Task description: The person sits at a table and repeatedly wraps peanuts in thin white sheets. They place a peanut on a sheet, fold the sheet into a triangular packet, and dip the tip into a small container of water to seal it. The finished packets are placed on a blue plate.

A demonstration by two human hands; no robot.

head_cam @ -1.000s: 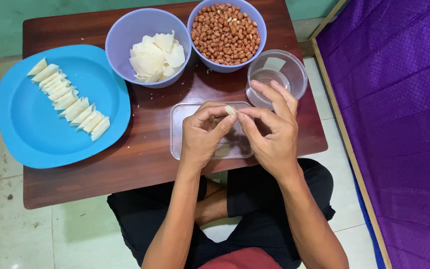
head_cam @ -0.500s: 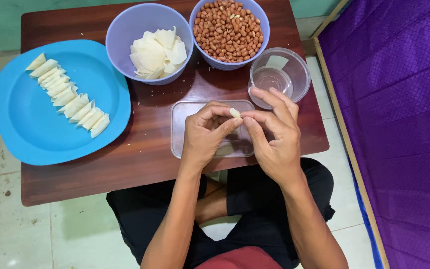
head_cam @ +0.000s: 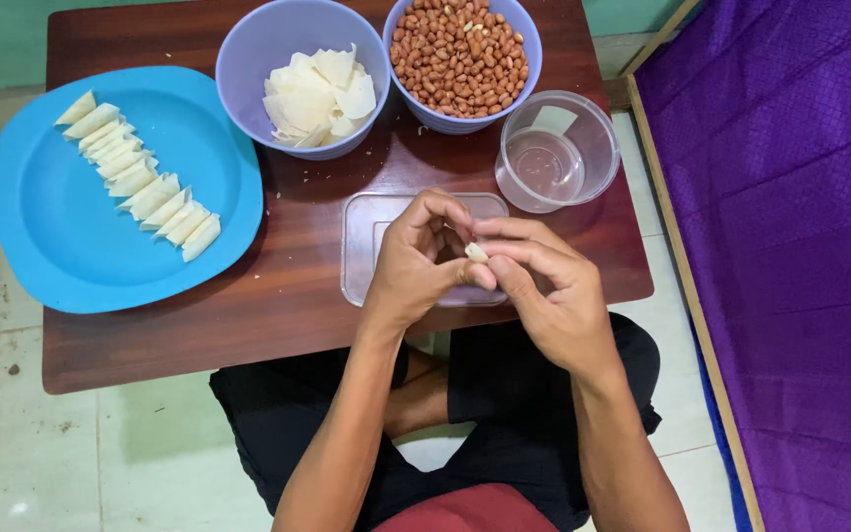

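From my head camera: my left hand (head_cam: 424,258) and right hand (head_cam: 544,286) pinch one small wrapper piece (head_cam: 476,252) between fingertips, held above the clear lid (head_cam: 366,246) to catch crumbs. Far left, folded pieces (head_cam: 140,177) line the blue tray (head_cam: 51,246); wrappers (head_cam: 319,94) and peanuts (head_cam: 460,54) sit far.

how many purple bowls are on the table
2. One purple bowl holds white wrappers, left of the other bowl, which holds peanuts; both stand at the table's far edge.

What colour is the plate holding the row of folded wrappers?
Bright blue plate, with the folded wrappers pale cream; clearest in the head view.
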